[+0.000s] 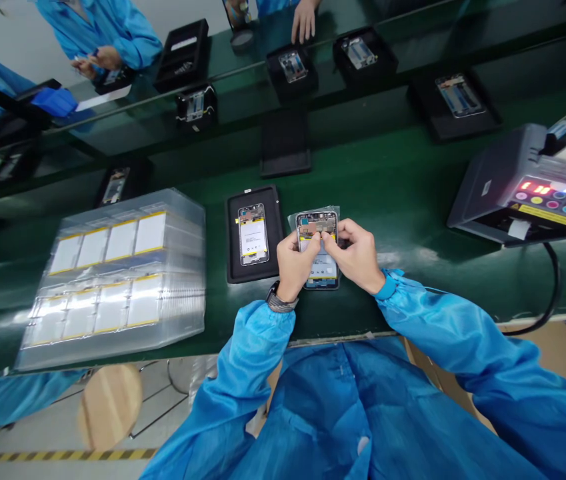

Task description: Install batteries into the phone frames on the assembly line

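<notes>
An opened phone (321, 283) with its circuit board and battery showing lies face up before me, a clear film sheet peeking out behind its upper left corner. My left hand (295, 265) grips its left edge, and my right hand (359, 252) grips the right. Both thumbs press close together at the battery's upper end, hiding what lies under them. Just left, a black tray (233, 267) holds a second opened phone (253, 233) with a white battery. Farther left are stacked clear plastic trays (185, 293) of white batteries with yellow edges.
A grey tape dispenser (493, 180) with a lit red display stands at right, its black cable (555, 287) hanging over the bench edge. A black tray (285, 143) lies ahead. Beyond, several trays hold phone frames, and co-workers' hands (304, 20) show across the bench.
</notes>
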A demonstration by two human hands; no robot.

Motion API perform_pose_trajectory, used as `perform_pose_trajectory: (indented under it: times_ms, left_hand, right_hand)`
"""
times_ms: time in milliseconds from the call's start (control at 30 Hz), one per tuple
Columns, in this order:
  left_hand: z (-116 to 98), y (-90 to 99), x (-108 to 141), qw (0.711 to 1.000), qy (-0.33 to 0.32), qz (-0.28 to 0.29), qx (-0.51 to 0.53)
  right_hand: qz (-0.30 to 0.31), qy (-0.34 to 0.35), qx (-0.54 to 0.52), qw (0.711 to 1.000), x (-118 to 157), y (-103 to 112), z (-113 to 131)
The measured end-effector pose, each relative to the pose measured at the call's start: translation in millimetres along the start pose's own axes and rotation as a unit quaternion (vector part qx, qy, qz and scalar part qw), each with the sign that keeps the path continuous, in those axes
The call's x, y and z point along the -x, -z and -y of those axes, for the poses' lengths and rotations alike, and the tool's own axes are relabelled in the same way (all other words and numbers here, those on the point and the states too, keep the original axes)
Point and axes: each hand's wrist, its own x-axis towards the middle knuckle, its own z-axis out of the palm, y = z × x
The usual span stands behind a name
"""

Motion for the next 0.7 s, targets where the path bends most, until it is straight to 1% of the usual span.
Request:
perform_pose_trajectory:
  times_ms: [167,433,700]
  left_hand:
    - [4.7,-0.2,0.7,0.999,0.026,0.01,0.023]
    - [5.0,2.6,-3.4,0.998,0.011,0.04,0.05]
    - [2.2,2.8,-2.3,0.998,0.005,0.041,0.042]
  right_hand:
    - [0.0,-0.035,-0.038,0.999,0.4,-1.3,-1.3]
    - [0.025,-0.054,-0.147,0.987,-0.9,-0.9,6.1]
    - [0.031,-0.073,-0.139,0.987,-0.4,-1.6,3.8]
